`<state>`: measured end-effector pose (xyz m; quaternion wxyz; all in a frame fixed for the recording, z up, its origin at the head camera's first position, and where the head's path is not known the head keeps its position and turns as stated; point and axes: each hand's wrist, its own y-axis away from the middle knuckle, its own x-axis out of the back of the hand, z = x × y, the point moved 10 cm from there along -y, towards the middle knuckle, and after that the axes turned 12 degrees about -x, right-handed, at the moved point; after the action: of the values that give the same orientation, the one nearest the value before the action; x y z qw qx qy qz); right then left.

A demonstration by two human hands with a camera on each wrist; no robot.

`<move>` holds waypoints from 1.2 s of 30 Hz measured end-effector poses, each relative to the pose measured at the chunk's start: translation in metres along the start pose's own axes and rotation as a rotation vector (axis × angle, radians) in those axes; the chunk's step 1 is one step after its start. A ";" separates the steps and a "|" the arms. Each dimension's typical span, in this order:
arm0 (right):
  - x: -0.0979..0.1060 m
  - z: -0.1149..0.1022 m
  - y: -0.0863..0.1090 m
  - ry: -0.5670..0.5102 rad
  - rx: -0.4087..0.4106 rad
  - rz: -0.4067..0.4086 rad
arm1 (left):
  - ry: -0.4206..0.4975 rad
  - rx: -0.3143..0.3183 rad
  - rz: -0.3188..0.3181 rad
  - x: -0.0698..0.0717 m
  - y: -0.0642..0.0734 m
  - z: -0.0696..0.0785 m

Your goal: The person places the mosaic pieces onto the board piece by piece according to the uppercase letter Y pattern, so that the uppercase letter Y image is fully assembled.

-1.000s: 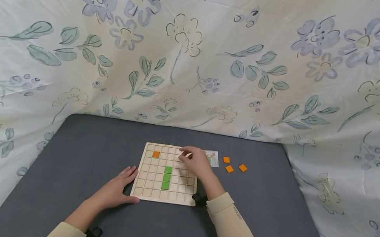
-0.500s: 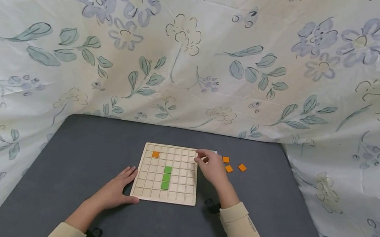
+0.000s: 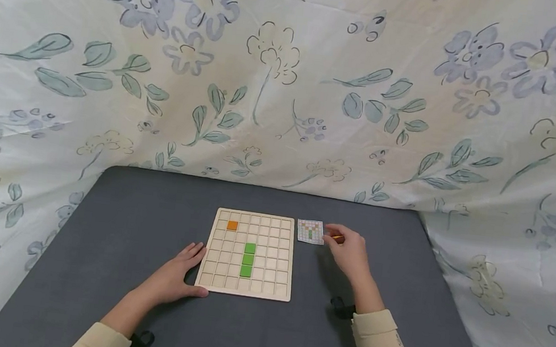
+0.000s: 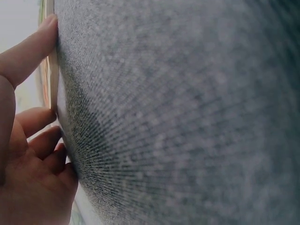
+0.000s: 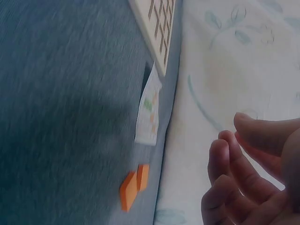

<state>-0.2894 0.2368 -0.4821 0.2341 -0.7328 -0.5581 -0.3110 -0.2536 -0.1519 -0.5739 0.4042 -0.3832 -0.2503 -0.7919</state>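
A pale wooden grid board [image 3: 273, 264] lies on the dark table. One orange square tile [image 3: 232, 225] sits in its upper left, and three green tiles [image 3: 247, 259] form a column near its middle. My left hand [image 3: 177, 275] rests at the board's near left corner, thumb along the front edge and fingers against the left side. Right of the board, my right hand [image 3: 348, 253] hovers over loose orange tiles [image 5: 129, 191], its fingers loosely bent with nothing between them in the right wrist view. It mostly hides those tiles in the head view.
A small printed card [image 3: 309, 238] with coloured squares lies between the board and my right hand. Its corner lifts slightly in the right wrist view. A flowered cloth [image 3: 259, 154] hangs behind the dark table [image 3: 249, 336].
My right hand has moved right, from above the board's upper right, past the card, to the loose orange tiles. The card is uncovered. My left hand has stayed at the board's corner.
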 end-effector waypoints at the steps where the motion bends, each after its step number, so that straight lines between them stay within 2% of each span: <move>1: 0.003 0.003 0.000 0.002 -0.003 0.007 | -0.001 0.001 0.000 0.000 0.000 0.000; 9: 0.011 0.024 -0.006 0.010 -0.060 0.010 | 0.008 0.004 0.008 0.000 0.001 -0.001; 18: 0.020 0.063 -0.017 0.078 -0.170 0.017 | 0.017 0.013 0.003 -0.001 0.003 -0.001; 24: 0.029 0.084 -0.025 0.105 -0.246 0.028 | 0.022 -0.001 0.011 0.002 0.002 0.001; 26: 0.031 0.092 -0.026 0.129 -0.272 0.039 | 0.024 -0.005 0.009 0.000 0.002 0.001; 30: 0.031 0.101 -0.030 0.158 -0.290 0.047 | 0.018 0.002 0.024 -0.004 0.002 -0.002; 36: 0.023 0.115 -0.032 0.133 -0.328 0.032 | 0.006 -0.001 0.029 -0.009 0.001 -0.005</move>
<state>-0.2935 0.3405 -0.5461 0.1529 -0.7478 -0.4713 -0.4418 -0.2514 -0.1526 -0.5840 0.4163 -0.3849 -0.2430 -0.7871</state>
